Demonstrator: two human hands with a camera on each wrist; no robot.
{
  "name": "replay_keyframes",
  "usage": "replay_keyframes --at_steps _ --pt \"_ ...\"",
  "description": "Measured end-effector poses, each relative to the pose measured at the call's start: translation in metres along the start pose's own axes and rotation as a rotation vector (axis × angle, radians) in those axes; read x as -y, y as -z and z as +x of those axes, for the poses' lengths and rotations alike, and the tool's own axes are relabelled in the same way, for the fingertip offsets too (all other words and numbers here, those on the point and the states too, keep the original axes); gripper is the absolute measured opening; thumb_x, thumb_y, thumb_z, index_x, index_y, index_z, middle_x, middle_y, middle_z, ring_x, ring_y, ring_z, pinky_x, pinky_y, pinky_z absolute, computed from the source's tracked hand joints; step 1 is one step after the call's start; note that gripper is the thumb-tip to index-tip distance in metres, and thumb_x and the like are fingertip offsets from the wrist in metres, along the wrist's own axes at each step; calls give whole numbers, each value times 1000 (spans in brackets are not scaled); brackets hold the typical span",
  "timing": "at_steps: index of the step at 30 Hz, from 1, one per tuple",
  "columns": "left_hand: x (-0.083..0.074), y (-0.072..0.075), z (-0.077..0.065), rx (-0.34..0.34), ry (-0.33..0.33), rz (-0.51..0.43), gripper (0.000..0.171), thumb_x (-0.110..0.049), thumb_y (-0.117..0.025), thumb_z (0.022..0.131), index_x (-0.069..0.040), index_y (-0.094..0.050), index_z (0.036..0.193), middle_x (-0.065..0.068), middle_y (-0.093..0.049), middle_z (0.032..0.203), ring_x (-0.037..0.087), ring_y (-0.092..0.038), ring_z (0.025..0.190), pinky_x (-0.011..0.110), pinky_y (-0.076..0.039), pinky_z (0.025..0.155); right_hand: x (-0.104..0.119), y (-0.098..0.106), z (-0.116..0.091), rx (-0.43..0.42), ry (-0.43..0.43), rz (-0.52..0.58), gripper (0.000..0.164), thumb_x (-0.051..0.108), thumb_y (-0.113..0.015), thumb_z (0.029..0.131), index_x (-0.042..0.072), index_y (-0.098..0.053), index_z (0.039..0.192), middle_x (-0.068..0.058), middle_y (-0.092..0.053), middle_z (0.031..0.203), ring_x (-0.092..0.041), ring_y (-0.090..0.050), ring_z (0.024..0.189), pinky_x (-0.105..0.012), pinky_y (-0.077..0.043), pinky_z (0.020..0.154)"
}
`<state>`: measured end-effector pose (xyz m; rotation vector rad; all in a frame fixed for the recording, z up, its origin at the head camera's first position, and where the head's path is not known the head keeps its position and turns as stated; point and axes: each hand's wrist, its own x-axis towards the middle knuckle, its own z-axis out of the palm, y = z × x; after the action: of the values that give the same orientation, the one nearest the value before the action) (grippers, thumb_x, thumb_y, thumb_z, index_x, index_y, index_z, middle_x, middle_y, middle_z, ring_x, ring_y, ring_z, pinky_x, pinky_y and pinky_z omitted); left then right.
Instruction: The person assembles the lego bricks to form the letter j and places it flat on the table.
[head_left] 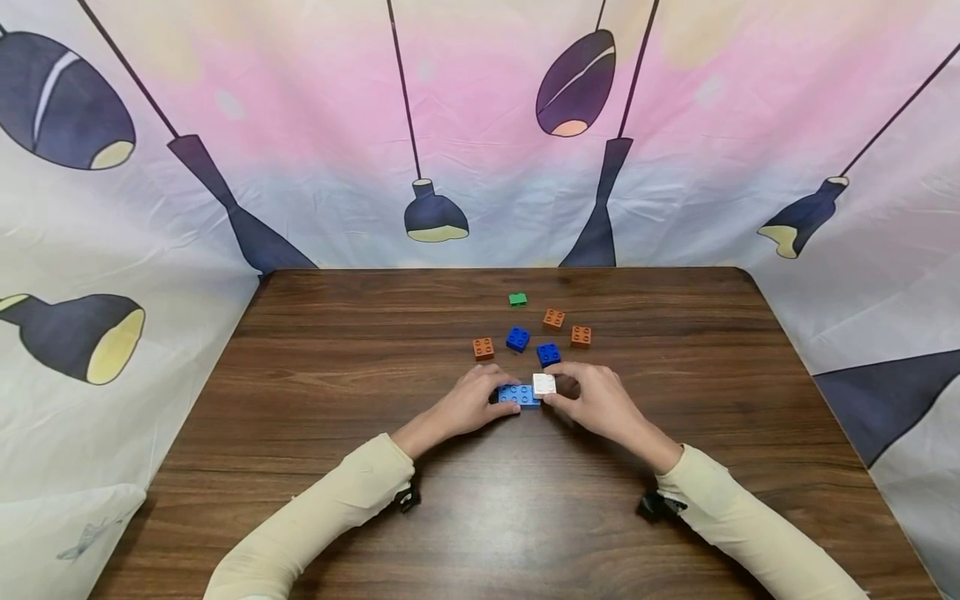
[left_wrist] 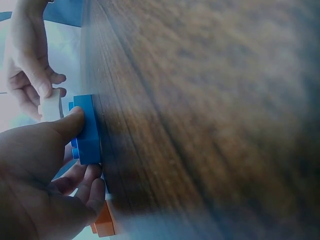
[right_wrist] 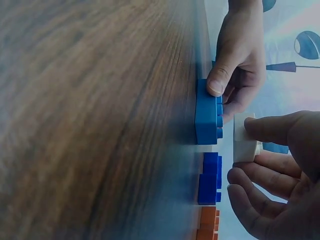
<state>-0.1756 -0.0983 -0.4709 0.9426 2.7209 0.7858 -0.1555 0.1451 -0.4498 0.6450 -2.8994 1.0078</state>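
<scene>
A light blue toy building brick (head_left: 516, 396) lies studs up on the table, and my left hand (head_left: 474, 398) grips its left end between thumb and fingers. My right hand (head_left: 598, 398) pinches a smaller white brick (head_left: 543, 384) just above the light blue brick's right end. In the right wrist view a gap shows between the white brick (right_wrist: 244, 140) and the studs of the light blue brick (right_wrist: 207, 115). From the left wrist view, the left thumb presses the near side of the light blue brick (left_wrist: 87, 131).
Beyond the hands lie two dark blue bricks (head_left: 517, 339), orange bricks (head_left: 483, 348) to either side, and a green brick (head_left: 517, 299) farthest back. The brown wooden table (head_left: 360, 333) ends at a patterned cloth backdrop (head_left: 322, 125).
</scene>
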Motion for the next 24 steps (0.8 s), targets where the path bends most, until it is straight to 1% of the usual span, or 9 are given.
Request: replay_keyframes --at_steps 5,10,12,15,18,22,24 --pt "0 0 0 3 1 -7 42 -31 -73 96 -7 -68 131 9 -67 123 27 -58 116 48 -46 99 0 -2 0 14 -8 -3 39 24 -82 89 9 -73 123 -5 -76 102 -6 -58 70 -31 -47 63" --pt "0 1 1 6 0 -10 41 -30 -73 97 -7 -68 131 9 -67 121 26 -58 114 47 -46 98 -1 -3 0 29 -7 2 39 23 -82 88 9 -73 123 -5 -75 105 -7 -53 66 -30 -44 61" --pt "1 0 2 4 -3 -8 41 -29 -73 96 -7 -68 130 9 -67 121 26 -59 113 47 -46 97 -2 -3 1 33 -5 6 38 23 -83 88 10 -74 122 -4 -75 104 -7 -55 67 -30 -44 61" --pt "1 -1 2 1 -6 -5 40 -28 -74 96 -7 -68 130 9 -67 120 26 -59 113 46 -46 97 -2 -4 1 40 -3 9 37 22 -83 87 10 -74 121 -4 -75 104 -9 -61 72 -32 -48 63" --pt "2 -1 2 2 -3 -5 40 -28 -74 96 -7 -68 130 10 -68 121 26 -59 113 47 -46 98 -2 -4 1 45 0 4 37 23 -83 88 10 -74 121 -4 -76 104 -11 -67 79 -33 -52 66" --pt "1 -1 2 1 -2 -5 40 -28 -74 96 -7 -68 129 10 -68 122 27 -59 114 47 -46 98 -3 -5 2 47 12 -5 35 23 -83 87 12 -75 119 -2 -75 104 -9 -63 75 -32 -49 64" --pt "1 0 2 1 -4 -5 40 -28 -74 96 -7 -68 129 10 -68 122 27 -59 114 47 -46 98 -3 -6 2 45 22 -10 34 23 -84 87 14 -76 118 -2 -75 104 -7 -57 71 -31 -45 63"
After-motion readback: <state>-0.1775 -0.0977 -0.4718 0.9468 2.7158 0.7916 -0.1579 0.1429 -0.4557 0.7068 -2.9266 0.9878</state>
